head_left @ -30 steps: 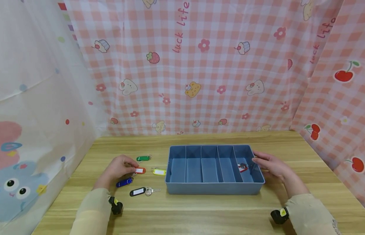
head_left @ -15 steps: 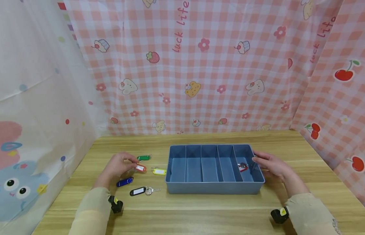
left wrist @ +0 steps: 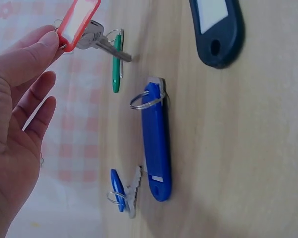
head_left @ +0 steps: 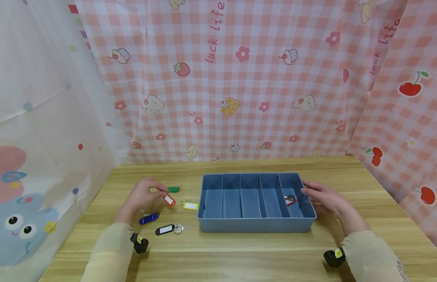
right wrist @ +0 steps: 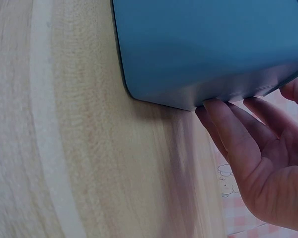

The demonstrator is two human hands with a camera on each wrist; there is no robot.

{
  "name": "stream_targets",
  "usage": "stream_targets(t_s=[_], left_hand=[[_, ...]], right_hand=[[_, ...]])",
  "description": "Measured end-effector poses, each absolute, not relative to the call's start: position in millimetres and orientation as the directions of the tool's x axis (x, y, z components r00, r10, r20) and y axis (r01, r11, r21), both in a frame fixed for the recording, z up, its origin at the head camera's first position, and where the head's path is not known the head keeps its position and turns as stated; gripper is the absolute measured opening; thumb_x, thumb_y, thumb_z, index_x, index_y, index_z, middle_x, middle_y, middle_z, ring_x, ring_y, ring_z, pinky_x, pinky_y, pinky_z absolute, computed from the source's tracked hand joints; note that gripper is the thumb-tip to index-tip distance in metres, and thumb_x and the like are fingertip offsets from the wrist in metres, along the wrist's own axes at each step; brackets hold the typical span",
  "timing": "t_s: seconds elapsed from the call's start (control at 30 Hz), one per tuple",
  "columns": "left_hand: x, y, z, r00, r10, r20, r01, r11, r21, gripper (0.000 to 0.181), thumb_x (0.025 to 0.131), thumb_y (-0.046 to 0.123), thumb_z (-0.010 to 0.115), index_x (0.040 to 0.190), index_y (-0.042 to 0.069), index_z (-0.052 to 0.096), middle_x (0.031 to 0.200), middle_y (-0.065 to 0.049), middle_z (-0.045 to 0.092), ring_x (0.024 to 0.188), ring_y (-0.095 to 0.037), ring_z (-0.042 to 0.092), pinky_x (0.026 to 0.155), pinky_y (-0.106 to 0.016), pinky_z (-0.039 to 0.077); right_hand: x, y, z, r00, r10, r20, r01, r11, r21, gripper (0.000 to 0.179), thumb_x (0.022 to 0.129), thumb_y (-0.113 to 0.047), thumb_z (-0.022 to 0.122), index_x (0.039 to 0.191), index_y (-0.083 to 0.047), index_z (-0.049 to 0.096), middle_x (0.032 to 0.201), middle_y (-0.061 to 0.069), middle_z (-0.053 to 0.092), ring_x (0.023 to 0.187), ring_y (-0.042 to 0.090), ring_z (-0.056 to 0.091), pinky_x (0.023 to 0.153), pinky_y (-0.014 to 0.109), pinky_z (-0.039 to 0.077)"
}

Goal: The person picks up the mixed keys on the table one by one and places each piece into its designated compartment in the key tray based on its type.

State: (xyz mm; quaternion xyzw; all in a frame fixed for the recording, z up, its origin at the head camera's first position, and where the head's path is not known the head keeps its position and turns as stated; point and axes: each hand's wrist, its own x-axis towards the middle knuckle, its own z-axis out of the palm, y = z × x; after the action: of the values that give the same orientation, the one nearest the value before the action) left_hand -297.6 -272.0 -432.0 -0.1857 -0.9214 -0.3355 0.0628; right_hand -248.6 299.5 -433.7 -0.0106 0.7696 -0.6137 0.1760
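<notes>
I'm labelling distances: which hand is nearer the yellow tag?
Left. The left hand, pinching the red tag, is just left of the yellow tag; the right hand is at the far right end of the blue tray.

Pink checked cloth (head_left: 211, 86) behind; wooden table (head_left: 239, 256)

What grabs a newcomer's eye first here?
Probably the long blue-grey plastic tray with five compartments, slightly right of centre on the wood-grain table, with the person's right hand touching its right end. Next, the red-framed plastic key tag with a white label, pinched in the left hand to the tray's left. The pink-and-white checked cloth with cartoon prints rises behind the table.
</notes>
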Motion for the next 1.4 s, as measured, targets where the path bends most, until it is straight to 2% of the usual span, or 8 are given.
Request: stream_targets(t_s=[0.2,0.43,0.73,0.97,1.2,1.4], left_hand=[[-297.0,-268.4,-424.9,-0.909,0.315,0.274,0.418,0.686,0.596,0.006,0.084,0.004,0.078,0.086,0.009,0.079,0.087,0.001,0.073,0.093,-0.027,0.063,0.09,-0.055,0.046],[-297.4,-265.4,-418.9,-0.901,0.321,0.293,0.434,0.698,0.569,0.009,0.084,0.004,0.077,0.087,0.012,0.079,0.09,0.001,0.073,0.097,-0.028,0.062,0.092,-0.053,0.045],[-296.1,-258.0,-407.7,-0.865,0.34,0.368,0.495,0.69,0.527,0.011,0.084,0.003,0.078,0.087,0.013,0.079,0.091,0.0,0.071,0.091,-0.024,0.062,0.084,-0.048,0.049],[-295.2,-252.0,-397.1,-0.853,0.345,0.392,0.516,0.672,0.53,0.011,0.084,0.002,0.077,0.087,0.013,0.079,0.09,0.0,0.071,0.091,-0.025,0.063,0.086,-0.05,0.049],[-291.7,-246.0,-388.8,-0.851,0.352,0.39,0.52,0.677,0.522,0.007,0.085,0.006,0.077,0.088,0.012,0.079,0.093,0.0,0.068,0.093,-0.023,0.061,0.086,-0.05,0.049],[-291.4,-240.1,-384.1,-0.815,0.382,0.436,0.57,0.666,0.482,0.008,0.083,0.006,0.079,0.087,0.013,0.079,0.09,0.003,0.068,0.091,-0.021,0.061,0.082,-0.047,0.051]], right_hand=[[-249.6,300.3,-434.0,-0.936,-0.24,-0.256,0.197,0.243,-0.95,0.069,0.104,-0.026,0.051,0.154,0.003,0.013,0.152,0.036,0.025,0.116,0.022,0.057,0.092,0.041,0.052],[-249.8,299.2,-433.1,-0.937,-0.237,-0.258,0.197,0.251,-0.948,0.069,0.104,-0.027,0.051,0.154,0.003,0.014,0.152,0.035,0.024,0.118,0.025,0.056,0.093,0.043,0.052],[-249.5,299.5,-432.7,-0.936,-0.24,-0.259,0.198,0.248,-0.948,0.069,0.104,-0.026,0.051,0.155,0.002,0.014,0.152,0.036,0.024,0.117,0.024,0.057,0.091,0.042,0.053],[-248.6,299.9,-432.1,-0.936,-0.24,-0.259,0.195,0.258,-0.946,0.069,0.104,-0.026,0.052,0.154,0.002,0.014,0.152,0.036,0.023,0.121,0.03,0.054,0.093,0.042,0.052],[-248.6,299.4,-432.5,-0.937,-0.233,-0.261,0.191,0.282,-0.94,0.067,0.105,-0.026,0.05,0.155,0.002,0.014,0.153,0.036,0.022,0.128,0.041,0.048,0.096,0.046,0.049],[-248.4,299.2,-432.2,-0.937,-0.228,-0.266,0.198,0.28,-0.939,0.068,0.104,-0.027,0.051,0.155,0.002,0.015,0.153,0.036,0.023,0.127,0.04,0.05,0.095,0.046,0.05]])
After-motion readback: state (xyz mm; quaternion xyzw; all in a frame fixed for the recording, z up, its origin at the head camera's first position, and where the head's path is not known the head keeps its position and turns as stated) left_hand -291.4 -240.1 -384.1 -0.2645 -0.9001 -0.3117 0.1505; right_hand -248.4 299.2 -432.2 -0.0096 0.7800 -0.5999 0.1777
